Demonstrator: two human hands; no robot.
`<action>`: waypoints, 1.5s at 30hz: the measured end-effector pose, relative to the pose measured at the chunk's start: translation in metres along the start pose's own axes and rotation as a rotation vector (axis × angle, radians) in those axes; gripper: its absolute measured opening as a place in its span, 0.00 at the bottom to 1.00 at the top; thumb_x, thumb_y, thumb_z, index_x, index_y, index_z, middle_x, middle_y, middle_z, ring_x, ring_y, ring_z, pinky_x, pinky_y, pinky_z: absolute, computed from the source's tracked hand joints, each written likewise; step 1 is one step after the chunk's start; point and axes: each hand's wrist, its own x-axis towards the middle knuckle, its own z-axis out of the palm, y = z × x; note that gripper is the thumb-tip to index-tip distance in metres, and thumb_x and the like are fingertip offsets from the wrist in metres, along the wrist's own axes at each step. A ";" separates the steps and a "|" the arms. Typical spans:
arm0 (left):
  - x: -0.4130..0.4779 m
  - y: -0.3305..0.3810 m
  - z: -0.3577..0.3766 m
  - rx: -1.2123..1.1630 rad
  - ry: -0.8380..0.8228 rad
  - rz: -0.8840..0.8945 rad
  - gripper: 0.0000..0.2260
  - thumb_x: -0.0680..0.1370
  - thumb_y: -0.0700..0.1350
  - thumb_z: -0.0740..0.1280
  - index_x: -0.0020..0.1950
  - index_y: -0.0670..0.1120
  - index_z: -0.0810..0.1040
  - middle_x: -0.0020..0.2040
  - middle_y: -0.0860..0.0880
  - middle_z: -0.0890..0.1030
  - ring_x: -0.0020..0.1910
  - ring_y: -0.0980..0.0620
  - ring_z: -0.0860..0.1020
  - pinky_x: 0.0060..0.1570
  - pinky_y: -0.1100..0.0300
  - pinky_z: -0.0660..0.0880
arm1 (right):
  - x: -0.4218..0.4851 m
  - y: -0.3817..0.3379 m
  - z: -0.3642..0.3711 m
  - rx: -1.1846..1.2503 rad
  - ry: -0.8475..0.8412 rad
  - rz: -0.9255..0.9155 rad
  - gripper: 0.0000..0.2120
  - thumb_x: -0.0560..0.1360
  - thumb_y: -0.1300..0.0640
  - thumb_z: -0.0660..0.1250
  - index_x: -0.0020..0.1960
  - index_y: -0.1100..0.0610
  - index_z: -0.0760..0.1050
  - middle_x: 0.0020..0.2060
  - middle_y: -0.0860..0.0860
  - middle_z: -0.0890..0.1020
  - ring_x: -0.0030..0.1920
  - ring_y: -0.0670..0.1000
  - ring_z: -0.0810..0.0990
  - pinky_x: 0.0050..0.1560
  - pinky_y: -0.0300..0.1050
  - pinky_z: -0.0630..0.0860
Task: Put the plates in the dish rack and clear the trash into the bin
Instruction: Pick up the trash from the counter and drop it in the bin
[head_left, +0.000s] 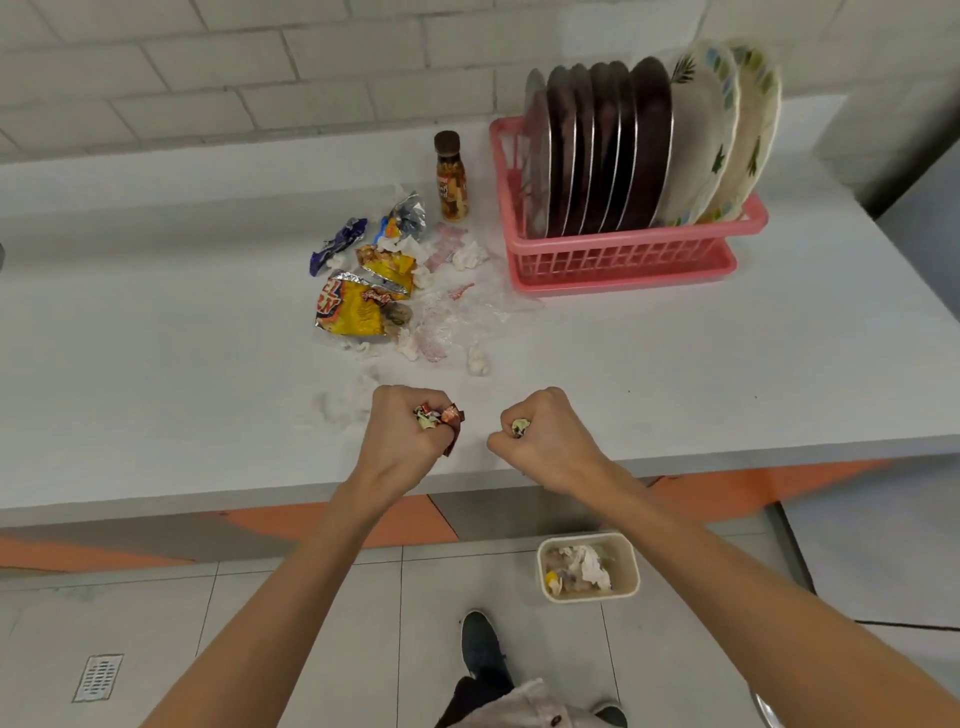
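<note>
Near the front edge of the bench, my left hand (400, 431) is curled tight round a wrapper (442, 418) and my right hand (545, 441) round a small scrap (520, 427), so I think no bits drop on the way. Down on the floor, just under that edge, sits the bin (629, 566). More trash (358, 306) lies mid-bench. Plates (608, 150) stand in the rack (613, 260) at the back right corner.

A kitchen: white counter (156, 312) against tiled wall (208, 62); pink dish rack (623, 260) holding plates (623, 145).
</note>
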 end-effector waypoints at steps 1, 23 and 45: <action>-0.005 0.007 0.012 -0.019 -0.012 -0.008 0.08 0.61 0.36 0.61 0.23 0.44 0.73 0.21 0.53 0.72 0.24 0.56 0.68 0.27 0.66 0.62 | -0.010 0.004 -0.008 0.002 0.003 0.008 0.18 0.66 0.59 0.65 0.22 0.57 0.61 0.19 0.48 0.62 0.28 0.44 0.59 0.31 0.39 0.59; -0.109 0.012 0.223 0.125 -0.031 -0.198 0.11 0.71 0.36 0.70 0.49 0.49 0.76 0.47 0.52 0.77 0.43 0.55 0.76 0.42 0.60 0.73 | -0.190 0.172 -0.093 0.186 -0.024 0.163 0.09 0.73 0.53 0.55 0.49 0.50 0.73 0.48 0.47 0.75 0.51 0.44 0.73 0.47 0.39 0.66; -0.101 -0.233 0.376 -0.044 -0.283 -0.710 0.20 0.67 0.58 0.75 0.56 0.56 0.76 0.51 0.45 0.80 0.46 0.41 0.81 0.42 0.48 0.80 | -0.191 0.427 0.062 0.102 0.114 0.505 0.22 0.67 0.68 0.76 0.57 0.56 0.77 0.54 0.52 0.74 0.51 0.46 0.76 0.51 0.22 0.69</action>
